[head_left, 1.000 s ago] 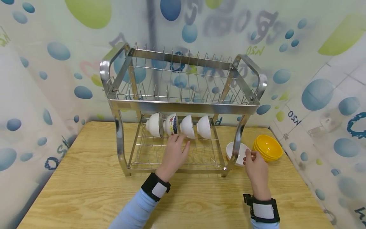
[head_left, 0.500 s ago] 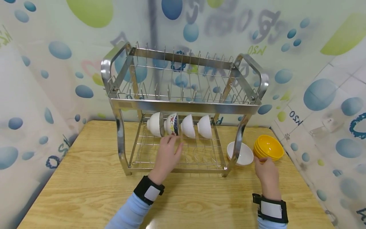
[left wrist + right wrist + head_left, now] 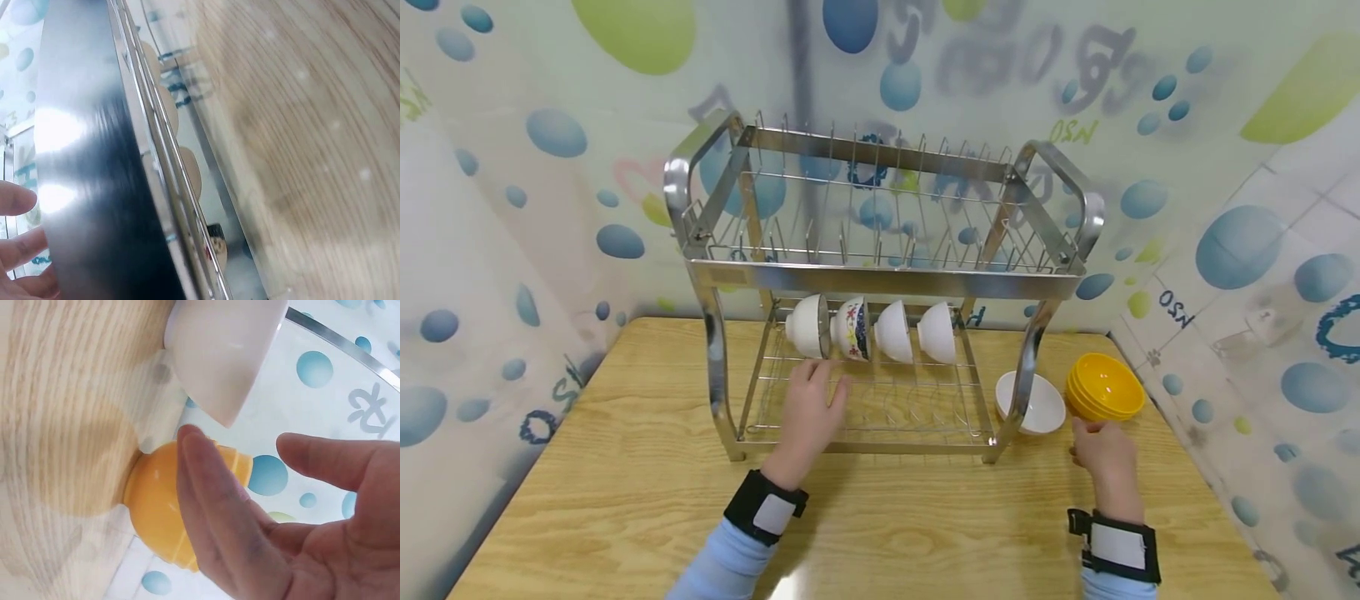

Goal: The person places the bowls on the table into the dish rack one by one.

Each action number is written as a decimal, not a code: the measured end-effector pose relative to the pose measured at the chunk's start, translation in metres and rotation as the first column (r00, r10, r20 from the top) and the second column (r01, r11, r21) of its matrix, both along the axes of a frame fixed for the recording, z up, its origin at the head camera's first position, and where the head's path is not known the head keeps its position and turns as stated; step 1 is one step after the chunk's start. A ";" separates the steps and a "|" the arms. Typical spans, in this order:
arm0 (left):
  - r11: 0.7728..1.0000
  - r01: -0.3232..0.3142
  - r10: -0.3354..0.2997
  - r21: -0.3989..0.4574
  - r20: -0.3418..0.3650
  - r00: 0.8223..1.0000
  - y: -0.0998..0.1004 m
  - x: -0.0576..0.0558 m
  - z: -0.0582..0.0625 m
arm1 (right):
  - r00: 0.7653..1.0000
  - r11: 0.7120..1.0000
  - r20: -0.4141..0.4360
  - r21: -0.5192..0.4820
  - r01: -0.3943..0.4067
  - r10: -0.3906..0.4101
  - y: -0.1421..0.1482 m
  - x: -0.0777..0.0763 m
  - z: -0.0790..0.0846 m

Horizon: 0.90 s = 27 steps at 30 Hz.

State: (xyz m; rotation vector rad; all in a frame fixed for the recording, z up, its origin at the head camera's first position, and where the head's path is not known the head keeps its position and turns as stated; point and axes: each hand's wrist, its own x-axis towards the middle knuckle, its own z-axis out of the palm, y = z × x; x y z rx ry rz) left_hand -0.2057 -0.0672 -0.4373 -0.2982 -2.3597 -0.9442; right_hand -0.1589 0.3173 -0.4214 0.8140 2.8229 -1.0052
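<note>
My left hand [image 3: 808,408] hangs over the lower tier of a steel dish rack [image 3: 880,282], fingers relaxed and holding nothing. In the left wrist view its fingertips [image 3: 22,250] show beside the rack's flat front bar. Four-in-a-row is avoided here: several bowls stand on edge along the back of that tier, among them a floral bowl [image 3: 852,327] and a white bowl [image 3: 892,332]. My right hand [image 3: 1107,458] is just in front of a stack of yellow bowls [image 3: 1105,385]. Thumb and fingers are apart with nothing between them in the right wrist view, and the fingers overlap the yellow stack there.
Another white bowl [image 3: 1043,407] sits upright on the wooden table [image 3: 880,525], partly behind the rack's right front leg [image 3: 1028,362]. The rack's upper tier [image 3: 880,208] has upright wires. A patterned curtain [image 3: 992,67] hangs behind.
My left hand has drawn back from the row of bowls, leftward and toward me. My right hand has moved right, from the white bowl's rim to in front of the yellow stack.
</note>
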 end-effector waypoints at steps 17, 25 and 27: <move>0.995 -0.087 0.086 -0.044 -0.027 0.996 -0.042 -0.002 0.001 | 0.995 0.988 0.077 -0.141 -0.058 0.070 -0.002 -0.014 -0.019; 0.996 -0.093 0.093 -0.012 -0.012 0.996 -0.050 -0.003 0.002 | 0.997 0.997 0.052 -0.056 -0.062 0.065 -0.006 -0.023 -0.033; 0.996 -0.092 0.092 -0.008 -0.007 0.996 -0.051 -0.001 0.002 | 0.998 0.996 0.027 -0.061 -0.057 0.059 -0.008 -0.025 -0.037</move>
